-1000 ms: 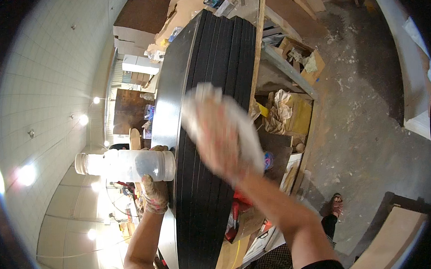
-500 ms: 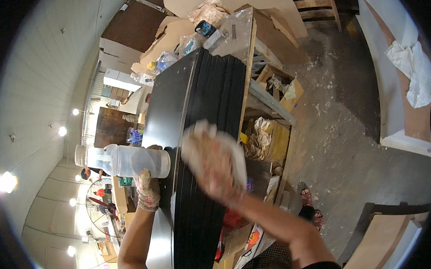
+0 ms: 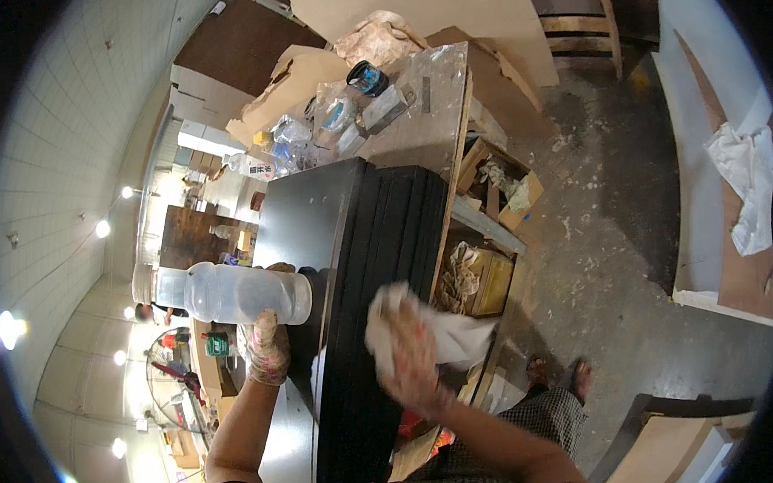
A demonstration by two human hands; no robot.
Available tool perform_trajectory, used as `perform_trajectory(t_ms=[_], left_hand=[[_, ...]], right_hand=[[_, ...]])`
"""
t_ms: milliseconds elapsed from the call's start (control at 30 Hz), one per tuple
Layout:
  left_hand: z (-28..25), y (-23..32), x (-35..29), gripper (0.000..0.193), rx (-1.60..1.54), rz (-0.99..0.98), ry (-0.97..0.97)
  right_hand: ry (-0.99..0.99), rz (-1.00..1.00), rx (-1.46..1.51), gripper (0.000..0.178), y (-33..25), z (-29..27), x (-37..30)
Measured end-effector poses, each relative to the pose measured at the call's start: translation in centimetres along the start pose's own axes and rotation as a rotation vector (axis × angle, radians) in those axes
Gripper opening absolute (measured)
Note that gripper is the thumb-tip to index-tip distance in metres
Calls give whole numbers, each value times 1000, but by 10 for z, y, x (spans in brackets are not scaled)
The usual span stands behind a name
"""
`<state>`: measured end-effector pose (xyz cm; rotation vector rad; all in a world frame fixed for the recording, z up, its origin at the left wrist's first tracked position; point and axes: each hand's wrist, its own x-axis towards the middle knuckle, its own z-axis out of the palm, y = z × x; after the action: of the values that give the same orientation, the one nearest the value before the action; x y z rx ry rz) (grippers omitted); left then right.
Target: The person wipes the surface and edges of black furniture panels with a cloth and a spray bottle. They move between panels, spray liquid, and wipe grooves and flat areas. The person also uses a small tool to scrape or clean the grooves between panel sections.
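Note:
In a patterned work glove, my left hand (image 3: 265,352) is wrapped round a translucent plastic bottle (image 3: 245,294) above the top face of a stack of black boards (image 3: 304,206). The bottle looks partly filled with clear liquid. My right hand (image 3: 412,368), gloved too and slightly blurred, grips a white cloth (image 3: 462,339) at the side edges of the stack. One end of the cloth hangs toward the floor side. Whether the cloth touches the edges cannot be made out.
The boards lie on a workbench (image 3: 437,112) holding a dark jar (image 3: 367,78), plastic bags and bottles. Below it are an open carton (image 3: 521,204) and a yellow container (image 3: 493,280). White panels (image 3: 684,231) stand at the right, with a white cloth (image 3: 746,186) over them.
My right hand has moved the cloth toward me and to the right along the board edges. My left hand still holds the bottle in nearly the same place. The view has shifted slightly.

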<state>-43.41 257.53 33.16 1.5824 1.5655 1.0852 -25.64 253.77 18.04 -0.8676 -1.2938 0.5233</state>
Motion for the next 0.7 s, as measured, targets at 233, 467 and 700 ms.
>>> perform_trajectory(t_ms=[233,467,700], left_hand=[[-6,-20,5,86,62,-41,283],[15,-4,17,88,27,-111,298],[31,6,21,99,-38,-167,347]], right_hand=[[178,159,50,56,117,3,119],[-87,136,-32,53,77,7,20],[0,217,127,53,154,-1,101]])
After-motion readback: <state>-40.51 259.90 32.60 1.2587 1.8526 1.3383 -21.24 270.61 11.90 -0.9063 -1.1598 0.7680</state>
